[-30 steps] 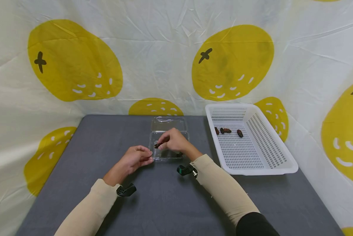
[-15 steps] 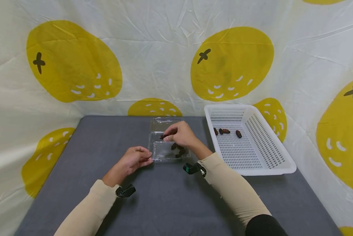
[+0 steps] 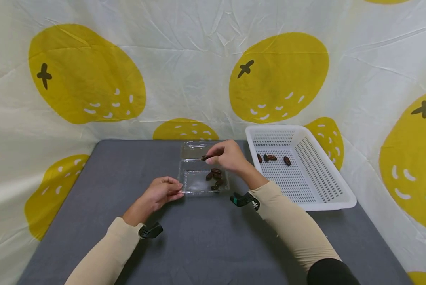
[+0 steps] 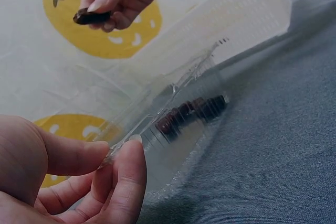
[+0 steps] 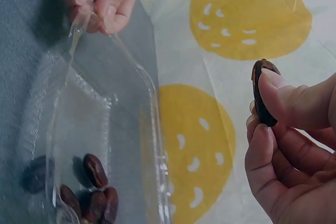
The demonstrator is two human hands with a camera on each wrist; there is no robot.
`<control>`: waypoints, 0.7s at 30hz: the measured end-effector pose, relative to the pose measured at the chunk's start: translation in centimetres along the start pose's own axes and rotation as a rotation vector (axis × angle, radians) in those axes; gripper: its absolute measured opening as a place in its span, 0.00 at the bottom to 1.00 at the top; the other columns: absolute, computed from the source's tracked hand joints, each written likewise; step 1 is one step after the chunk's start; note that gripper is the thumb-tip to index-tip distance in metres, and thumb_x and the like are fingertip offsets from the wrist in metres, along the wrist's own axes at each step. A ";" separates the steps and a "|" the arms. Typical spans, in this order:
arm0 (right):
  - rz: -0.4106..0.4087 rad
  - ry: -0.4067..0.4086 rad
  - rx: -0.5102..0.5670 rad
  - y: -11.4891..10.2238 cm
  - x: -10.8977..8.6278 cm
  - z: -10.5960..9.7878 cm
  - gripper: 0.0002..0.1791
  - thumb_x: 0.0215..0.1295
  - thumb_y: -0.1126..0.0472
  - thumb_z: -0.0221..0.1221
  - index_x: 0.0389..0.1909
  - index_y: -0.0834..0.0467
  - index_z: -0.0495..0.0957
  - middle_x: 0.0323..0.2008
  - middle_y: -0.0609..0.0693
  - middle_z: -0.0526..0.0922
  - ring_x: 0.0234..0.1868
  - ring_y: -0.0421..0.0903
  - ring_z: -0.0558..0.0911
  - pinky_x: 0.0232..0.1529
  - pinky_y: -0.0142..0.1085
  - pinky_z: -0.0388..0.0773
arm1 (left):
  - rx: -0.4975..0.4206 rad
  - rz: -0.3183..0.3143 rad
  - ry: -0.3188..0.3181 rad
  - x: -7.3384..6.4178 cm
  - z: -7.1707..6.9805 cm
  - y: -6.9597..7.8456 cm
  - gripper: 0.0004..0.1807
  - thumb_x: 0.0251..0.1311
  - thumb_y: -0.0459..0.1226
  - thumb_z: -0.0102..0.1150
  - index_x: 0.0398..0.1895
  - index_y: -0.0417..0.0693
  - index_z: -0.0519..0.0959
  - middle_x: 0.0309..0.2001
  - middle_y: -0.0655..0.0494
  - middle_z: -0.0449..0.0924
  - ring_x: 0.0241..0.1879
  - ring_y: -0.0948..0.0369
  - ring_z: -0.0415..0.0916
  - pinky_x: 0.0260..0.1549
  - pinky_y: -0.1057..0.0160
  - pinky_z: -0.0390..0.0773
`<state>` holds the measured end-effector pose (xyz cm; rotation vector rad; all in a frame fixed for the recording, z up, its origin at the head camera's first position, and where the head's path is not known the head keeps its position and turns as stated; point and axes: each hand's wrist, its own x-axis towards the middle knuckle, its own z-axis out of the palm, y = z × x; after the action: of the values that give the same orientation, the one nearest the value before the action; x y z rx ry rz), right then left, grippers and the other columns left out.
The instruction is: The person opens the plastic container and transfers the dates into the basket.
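Observation:
A clear plastic clamshell box (image 3: 195,182) lies opened out on the table, its lid (image 3: 191,150) folded back to the far side. Several brown dates (image 3: 216,176) sit in the right part of its tray. My left hand (image 3: 163,192) pinches the box's near left corner between thumb and forefinger, as the left wrist view also shows. Above the hinge side of the box, my right hand (image 3: 229,158) pinches a single date (image 5: 264,92) between thumb and fingers, held clear of the tray.
To the right stands a white perforated plastic basket (image 3: 341,194) with several dates (image 3: 287,160) on its floor. The dark grey table (image 3: 198,245) meets a white curtain printed with yellow fruit (image 3: 278,75) at the back.
My right hand has risen from low over the tray's left side and moved away and rightward, still pinching the date. The dates in the box have come into view. My left hand has stayed put.

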<state>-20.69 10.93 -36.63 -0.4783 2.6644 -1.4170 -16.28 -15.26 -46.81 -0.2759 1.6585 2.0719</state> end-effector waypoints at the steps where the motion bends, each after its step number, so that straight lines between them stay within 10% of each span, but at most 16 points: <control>1: 0.008 0.006 -0.001 0.0 -0.1 -0.3 0.05 0.60 0.66 0.73 0.36 0.59 0.90 0.36 0.56 0.91 0.34 0.47 0.83 0.33 0.36 0.80 | -0.002 0.001 0.000 0.0 0.0 0.0 0.05 0.68 0.26 0.63 0.41 0.37 0.77 0.33 0.50 0.81 0.28 0.60 0.85 0.35 0.65 0.91; 21: 0.077 0.053 0.006 1.4 -1.9 -4.9 0.07 0.64 0.64 0.72 0.40 0.62 0.89 0.39 0.58 0.90 0.36 0.50 0.81 0.35 0.38 0.78 | 0.001 -0.003 0.007 0.0 0.1 0.1 0.05 0.68 0.25 0.62 0.40 0.38 0.76 0.31 0.52 0.80 0.28 0.62 0.84 0.34 0.66 0.90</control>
<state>-20.33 16.16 -35.15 -0.3385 2.6872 -1.4358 -16.34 -15.19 -46.71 -0.2855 1.6616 2.0705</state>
